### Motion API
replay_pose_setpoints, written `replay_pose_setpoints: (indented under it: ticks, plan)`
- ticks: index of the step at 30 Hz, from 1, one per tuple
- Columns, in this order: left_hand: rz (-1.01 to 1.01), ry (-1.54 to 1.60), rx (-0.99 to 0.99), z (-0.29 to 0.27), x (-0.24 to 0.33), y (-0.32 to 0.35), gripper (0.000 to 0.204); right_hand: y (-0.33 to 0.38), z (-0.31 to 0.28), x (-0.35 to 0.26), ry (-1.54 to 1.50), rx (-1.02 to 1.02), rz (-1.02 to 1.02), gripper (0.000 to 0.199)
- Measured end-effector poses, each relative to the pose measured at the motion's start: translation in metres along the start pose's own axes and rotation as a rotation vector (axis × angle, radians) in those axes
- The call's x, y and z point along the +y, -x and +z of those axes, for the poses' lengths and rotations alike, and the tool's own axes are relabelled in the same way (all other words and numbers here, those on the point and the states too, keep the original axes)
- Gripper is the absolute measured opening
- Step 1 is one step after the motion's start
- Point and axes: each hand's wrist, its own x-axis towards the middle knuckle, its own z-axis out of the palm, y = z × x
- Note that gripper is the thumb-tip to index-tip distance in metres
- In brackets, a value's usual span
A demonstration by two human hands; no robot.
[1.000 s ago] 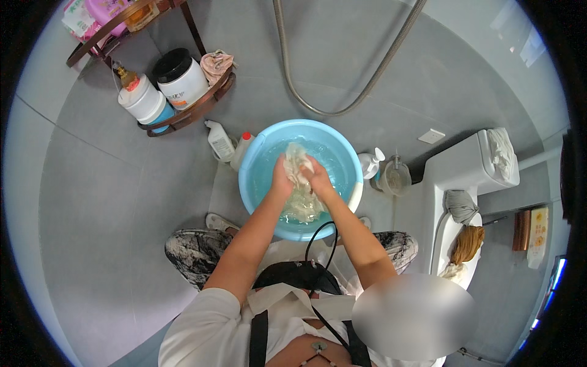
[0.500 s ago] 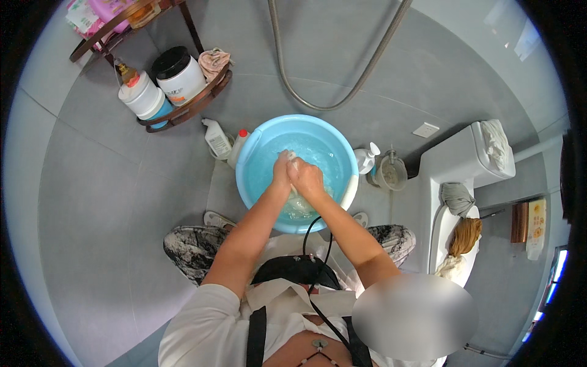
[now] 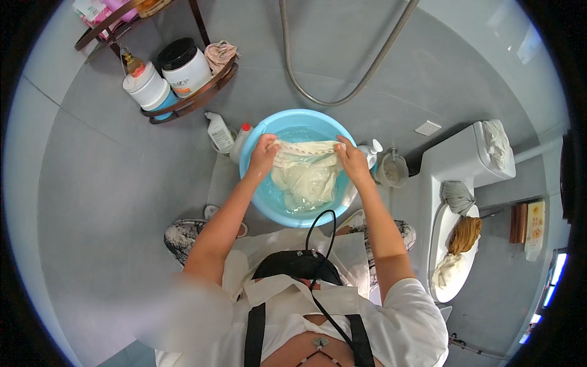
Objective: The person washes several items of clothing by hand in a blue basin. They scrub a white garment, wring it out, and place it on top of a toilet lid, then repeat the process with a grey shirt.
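— At the centre of the frame, what do we have between our hands?

— We hold a wet cream cloth (image 3: 306, 174) stretched over a light blue basin (image 3: 257, 137) on the grey floor. Our left hand (image 3: 264, 154) pinches its upper left corner, fingers curled tight on the fabric; our right hand (image 3: 353, 159) grips the upper right corner the same way, fingers closed on the hem. The cloth's top edge runs taut from hand to hand, and the rest sags into the water

— And around the basin?

— Just left of it stand a white bottle (image 3: 219, 131) and a smaller bottle with a red cap (image 3: 240, 140), the latter touching the rim. Just right of it we see a white pump bottle (image 3: 371, 153) and a clear jar (image 3: 391, 170). At upper left a brown corner shelf (image 3: 195, 98) carries a white tub with a black lid (image 3: 185, 66) and a pink rag (image 3: 220, 54). A metal hose (image 3: 342, 98) loops across the top. At right sits a white toilet (image 3: 452, 159) with cloths draped on it
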Motion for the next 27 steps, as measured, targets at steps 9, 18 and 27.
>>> replay_pose_setpoints:
  ticks: [9,18,27]
  plan:
    - [0.134,-1.131,-0.240,0.023,-0.034,0.017,0.035,0.011,0.054,0.017,0.342,-0.347,-0.209,0.049]
    - [0.023,-1.407,-0.275,0.024,-0.068,0.017,0.020,0.000,0.081,0.040,0.314,-0.506,0.035,0.033]
    - [0.149,-1.327,-0.047,-0.006,0.024,0.010,0.018,0.006,0.003,0.008,0.284,0.078,-0.220,0.005]
